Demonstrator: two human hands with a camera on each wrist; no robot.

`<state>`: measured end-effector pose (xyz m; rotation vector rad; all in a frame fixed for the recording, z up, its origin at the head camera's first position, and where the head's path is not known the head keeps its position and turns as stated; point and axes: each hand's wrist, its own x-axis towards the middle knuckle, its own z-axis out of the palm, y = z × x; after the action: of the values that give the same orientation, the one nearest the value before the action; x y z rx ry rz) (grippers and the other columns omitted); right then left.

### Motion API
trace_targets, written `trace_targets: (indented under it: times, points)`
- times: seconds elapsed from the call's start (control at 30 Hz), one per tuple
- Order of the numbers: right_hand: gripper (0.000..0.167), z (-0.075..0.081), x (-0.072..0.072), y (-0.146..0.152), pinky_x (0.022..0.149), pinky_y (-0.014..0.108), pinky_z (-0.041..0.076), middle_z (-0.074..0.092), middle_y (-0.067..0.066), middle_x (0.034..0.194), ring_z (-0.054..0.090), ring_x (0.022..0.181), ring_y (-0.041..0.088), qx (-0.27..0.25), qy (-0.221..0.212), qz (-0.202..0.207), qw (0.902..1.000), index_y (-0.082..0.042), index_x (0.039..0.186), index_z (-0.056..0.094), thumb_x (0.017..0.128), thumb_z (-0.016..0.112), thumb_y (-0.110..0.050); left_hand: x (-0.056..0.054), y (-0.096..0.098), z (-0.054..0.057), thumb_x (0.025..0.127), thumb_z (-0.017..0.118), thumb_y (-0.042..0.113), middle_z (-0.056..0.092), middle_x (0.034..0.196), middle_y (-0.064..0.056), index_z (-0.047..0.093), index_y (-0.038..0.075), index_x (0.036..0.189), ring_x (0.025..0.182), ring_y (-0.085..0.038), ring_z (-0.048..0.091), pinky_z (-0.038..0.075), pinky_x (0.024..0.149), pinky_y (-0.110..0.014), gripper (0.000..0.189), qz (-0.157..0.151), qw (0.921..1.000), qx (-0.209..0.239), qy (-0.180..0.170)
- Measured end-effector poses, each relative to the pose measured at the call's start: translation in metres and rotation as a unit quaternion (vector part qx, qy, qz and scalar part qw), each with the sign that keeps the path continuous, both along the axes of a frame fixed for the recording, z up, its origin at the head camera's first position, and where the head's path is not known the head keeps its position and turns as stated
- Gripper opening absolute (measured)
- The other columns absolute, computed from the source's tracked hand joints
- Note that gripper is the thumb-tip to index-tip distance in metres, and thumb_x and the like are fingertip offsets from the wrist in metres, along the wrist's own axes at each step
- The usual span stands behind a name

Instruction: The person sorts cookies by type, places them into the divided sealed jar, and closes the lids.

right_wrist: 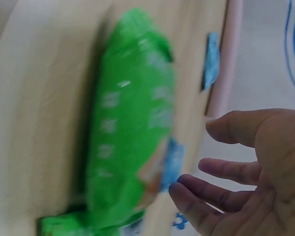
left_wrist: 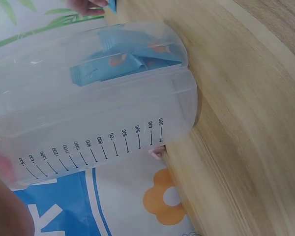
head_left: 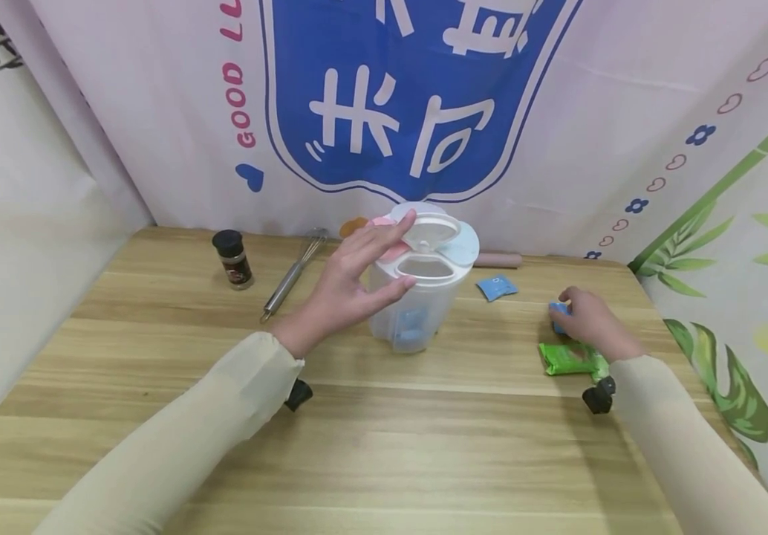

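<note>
A clear plastic storage container stands upright on the table, with blue sachets at its bottom and marked measuring lines on its side. One flap of its lid is raised over an opening. My left hand is at the container's top, its fingers straight, the index finger by the raised flap and the thumb near the front rim. On the right, my right hand reaches a blue sachet, thumb and fingers spread apart in the right wrist view. A green packet lies just in front of it.
Another blue sachet lies right of the container, near a pink rod by the back cloth. Left of the container are a whisk and a black-capped seasoning jar. A printed cloth hangs behind the table.
</note>
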<state>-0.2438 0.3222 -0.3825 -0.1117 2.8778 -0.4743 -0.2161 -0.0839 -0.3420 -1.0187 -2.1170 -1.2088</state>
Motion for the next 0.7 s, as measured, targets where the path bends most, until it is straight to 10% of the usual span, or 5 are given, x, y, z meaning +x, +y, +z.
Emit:
trace_targets:
  times: [0.7]
  points:
    - [0.060,-0.008,-0.003,0.010,0.097,0.062,0.055,0.055,0.044,0.131,0.062,0.110,0.050,0.006,-0.026,-0.029,0.9992,0.019,0.140,0.041,0.099,0.064,-0.018,0.002,0.000,0.001,0.089,0.082,0.020,0.072,0.138,-0.007,0.049,0.010,0.156,0.142,-0.027,0.056,0.030,0.132,-0.047,0.076,0.008,0.9998,-0.008,-0.015]
